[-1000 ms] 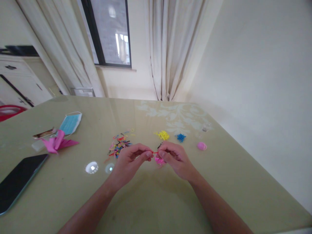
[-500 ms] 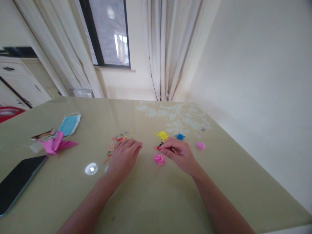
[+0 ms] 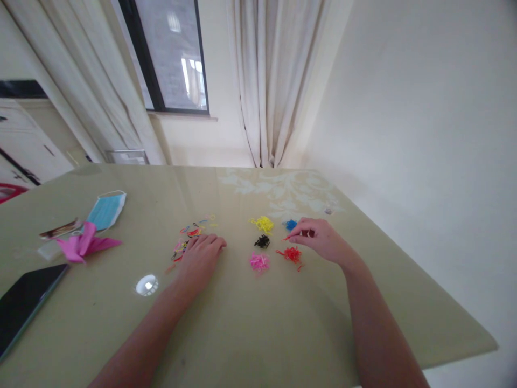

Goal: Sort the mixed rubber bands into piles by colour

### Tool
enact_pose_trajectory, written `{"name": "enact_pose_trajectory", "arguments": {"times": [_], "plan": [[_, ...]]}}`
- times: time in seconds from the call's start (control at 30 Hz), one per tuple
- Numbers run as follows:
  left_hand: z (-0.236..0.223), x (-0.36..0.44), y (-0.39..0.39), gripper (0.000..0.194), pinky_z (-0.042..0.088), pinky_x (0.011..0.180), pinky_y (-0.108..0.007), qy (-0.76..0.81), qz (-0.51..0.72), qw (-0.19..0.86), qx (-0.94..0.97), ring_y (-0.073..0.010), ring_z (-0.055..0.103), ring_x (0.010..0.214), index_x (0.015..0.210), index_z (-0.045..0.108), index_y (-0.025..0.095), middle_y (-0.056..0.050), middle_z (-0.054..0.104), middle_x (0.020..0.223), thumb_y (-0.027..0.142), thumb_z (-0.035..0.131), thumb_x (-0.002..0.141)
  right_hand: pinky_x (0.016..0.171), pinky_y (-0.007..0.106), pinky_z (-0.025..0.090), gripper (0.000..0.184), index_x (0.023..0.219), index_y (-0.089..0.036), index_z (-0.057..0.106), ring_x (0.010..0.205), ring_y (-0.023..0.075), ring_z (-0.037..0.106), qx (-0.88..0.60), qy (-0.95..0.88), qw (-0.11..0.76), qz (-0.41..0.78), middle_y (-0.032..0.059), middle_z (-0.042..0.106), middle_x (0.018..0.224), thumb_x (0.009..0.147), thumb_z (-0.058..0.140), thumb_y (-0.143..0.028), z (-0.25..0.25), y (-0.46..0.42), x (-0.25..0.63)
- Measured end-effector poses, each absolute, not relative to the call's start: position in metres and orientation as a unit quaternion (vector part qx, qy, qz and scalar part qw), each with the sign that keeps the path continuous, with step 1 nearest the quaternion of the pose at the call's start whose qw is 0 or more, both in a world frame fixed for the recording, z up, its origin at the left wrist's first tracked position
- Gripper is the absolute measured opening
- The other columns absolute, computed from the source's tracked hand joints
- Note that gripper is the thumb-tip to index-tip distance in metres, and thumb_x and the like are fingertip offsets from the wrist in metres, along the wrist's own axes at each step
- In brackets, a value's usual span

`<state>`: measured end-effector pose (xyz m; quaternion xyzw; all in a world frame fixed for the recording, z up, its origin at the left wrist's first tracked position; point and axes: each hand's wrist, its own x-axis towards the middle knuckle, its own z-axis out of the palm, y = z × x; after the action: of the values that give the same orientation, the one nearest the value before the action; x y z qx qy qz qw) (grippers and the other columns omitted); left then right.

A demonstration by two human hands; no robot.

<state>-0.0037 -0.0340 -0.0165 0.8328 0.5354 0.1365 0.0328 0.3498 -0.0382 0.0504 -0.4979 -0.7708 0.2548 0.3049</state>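
Note:
My right hand pinches a small red rubber band between thumb and fingertips, just above the pile of red rubber bands. Around it lie piles of blue bands, partly behind the hand, yellow bands, black bands and pink bands. My left hand lies palm down with its fingers loosely stretched. It covers part of a scatter of mixed-colour bands, which shows along its far and left sides.
On the left are a pink folded-paper figure, a blue face mask, a narrow brown-patterned packet and a dark phone. A clear round dome sits left of my left forearm. A wall borders the table's right side.
My right hand has moved right with the red band, from beside the black pile to above the red pile, which now shows. The view has shifted slightly; my left hand remains by the mixed bands.

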Motion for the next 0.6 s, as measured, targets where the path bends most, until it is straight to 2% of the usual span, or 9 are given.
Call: {"name": "enact_pose_trajectory", "arguments": {"times": [0.17,0.33,0.43,0.6], "plan": [[-0.019,0.000,-0.034,0.036,0.049,0.104,-0.053,0.545,0.200,0.047,0.813,-0.0337,0.069,0.117,0.119,0.075,0.019,-0.013,0.077,0.118,0.015,0.042,0.104,0.070,0.032,0.049,0.010,0.080,-0.025,0.086,0.075,0.0201,0.069,-0.542,-0.768,0.209,0.270,0.0035,0.079,0.080,0.087,0.078,-0.026,0.041,-0.036,0.360],[-0.012,0.003,-0.035,0.032,0.058,0.089,-0.043,0.527,0.358,0.135,0.759,-0.0249,0.073,0.096,0.117,0.073,0.021,-0.011,0.073,0.112,0.026,0.043,0.105,0.071,0.032,0.050,0.015,0.080,-0.025,0.087,0.077,0.0210,0.070,-0.550,-0.781,0.179,0.236,0.0043,0.079,0.082,0.084,0.076,-0.015,0.030,-0.032,0.360],[-0.005,0.010,-0.042,0.025,0.061,0.085,-0.038,0.483,0.434,0.239,0.722,-0.0219,0.074,0.090,0.116,0.072,0.022,-0.008,0.076,0.102,0.035,0.056,0.102,0.071,0.032,0.050,0.011,0.082,-0.025,0.086,0.075,0.0200,0.069,-0.560,-0.772,0.208,0.217,0.0051,0.079,0.085,0.085,0.078,-0.017,0.032,-0.031,0.358],[0.006,0.025,-0.057,0.023,0.065,0.091,-0.035,0.414,0.497,0.397,0.651,-0.0211,0.078,0.098,0.111,0.075,0.022,-0.007,0.082,0.104,0.039,0.072,0.095,0.066,0.030,0.047,0.015,0.092,-0.022,0.085,0.067,0.0152,0.060,-0.513,-0.759,0.352,0.191,0.0043,0.073,0.084,0.097,0.075,-0.032,0.040,-0.040,0.321]]}}
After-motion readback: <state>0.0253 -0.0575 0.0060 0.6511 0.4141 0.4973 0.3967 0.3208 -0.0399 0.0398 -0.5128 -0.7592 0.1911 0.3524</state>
